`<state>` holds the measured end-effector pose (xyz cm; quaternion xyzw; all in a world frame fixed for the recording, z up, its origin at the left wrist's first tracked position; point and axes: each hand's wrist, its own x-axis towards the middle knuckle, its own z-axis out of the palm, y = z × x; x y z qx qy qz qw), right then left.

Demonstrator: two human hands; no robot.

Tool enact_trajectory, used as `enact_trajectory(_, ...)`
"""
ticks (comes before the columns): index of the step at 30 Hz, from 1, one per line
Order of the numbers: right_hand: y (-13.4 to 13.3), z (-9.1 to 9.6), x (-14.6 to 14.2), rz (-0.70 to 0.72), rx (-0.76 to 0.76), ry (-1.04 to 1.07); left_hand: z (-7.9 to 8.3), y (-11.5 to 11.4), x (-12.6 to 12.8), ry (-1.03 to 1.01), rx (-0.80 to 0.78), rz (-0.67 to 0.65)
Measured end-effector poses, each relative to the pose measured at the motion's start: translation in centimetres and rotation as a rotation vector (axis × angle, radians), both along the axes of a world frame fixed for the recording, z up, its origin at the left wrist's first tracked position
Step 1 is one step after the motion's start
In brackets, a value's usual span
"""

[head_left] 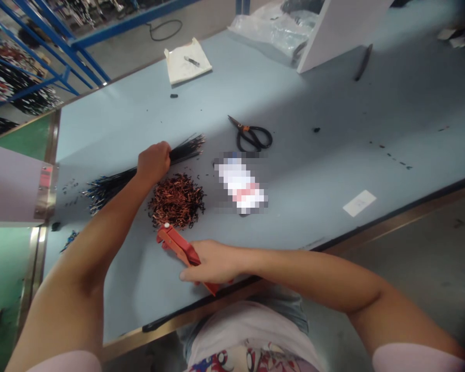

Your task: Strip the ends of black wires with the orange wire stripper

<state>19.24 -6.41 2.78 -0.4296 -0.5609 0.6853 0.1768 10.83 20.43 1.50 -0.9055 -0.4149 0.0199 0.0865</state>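
Note:
My left hand (154, 163) is closed over a long bundle of thin black wires (188, 149). Bare copper-coloured ends fan out on the right of the bundle, and blue-tipped ends spread at its left. How many wires the fingers grip is hidden. In my right hand (211, 263) is a red wire stripper (178, 245), its head pointing up and left, held low over the table's near edge. Between the two hands sits a heap of short copper and black wire scraps (177, 200).
Black-handled scissors (251, 133) and a blurred-out phone (242, 186) lie right of the bundle. Farther back are a cream pad (188, 61) and a plastic bag (273, 28) beside a white divider (341, 31). A white paper slip (359, 203) lies near the right front edge.

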Motion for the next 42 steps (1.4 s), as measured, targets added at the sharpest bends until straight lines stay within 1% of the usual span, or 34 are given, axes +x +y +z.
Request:
enact_trajectory(3, 0.1, 0.2, 0.0, 0.017, 0.035, -0.023, -0.2, 0.1, -0.1, -0.067, -0.007, 0.011)
enact_trajectory(5, 0.1, 0.2, 0.0, 0.018, 0.064, -0.046, -0.4, 0.2, -0.2, -0.091, -0.009, -0.004)
enact_trajectory(10, 0.0, 0.3, -0.1, 0.018, 0.037, -0.067, -0.7, 0.4, -0.5, -0.132, -0.021, -0.129)
enact_trajectory(12, -0.1, 0.3, -0.1, 0.02, 0.024, -0.069, -0.8, 0.6, -0.6, -0.142, -0.022, -0.158)
enact_trajectory(19, -0.1, 0.4, -0.1, 0.017, 0.042, -0.054, -0.7, 1.3, -0.7, -0.012, 0.0, -0.232)
enact_trajectory(27, -0.2, 0.0, -0.3, 0.003, 0.026, -0.047, 0.1, 0.6, -0.2, 0.043, 0.045, -0.301)
enact_trajectory(29, -0.2, -0.1, -0.3, 0.007, 0.041, -0.046, 0.4, 0.4, 0.3, 0.066, 0.032, -0.273)
enact_trajectory(33, -0.1, -0.1, -0.2, 0.02, 0.046, -0.039, 0.9, 0.0, 2.0, 0.125, -0.007, -0.176)
enact_trajectory(37, -0.1, -0.1, -0.1, 0.034, 0.036, -0.036, 1.1, -0.5, 3.4, 0.182, 0.006, -0.134)
enact_trajectory(39, -0.1, 0.0, -0.1, 0.031, 0.046, -0.039, 1.1, -0.5, 3.5, 0.165, 0.027, -0.115)
enact_trajectory(42, -0.2, 0.1, 0.0, 0.04, 0.075, -0.051, 0.9, -0.5, 2.8, 0.111, 0.048, -0.081)
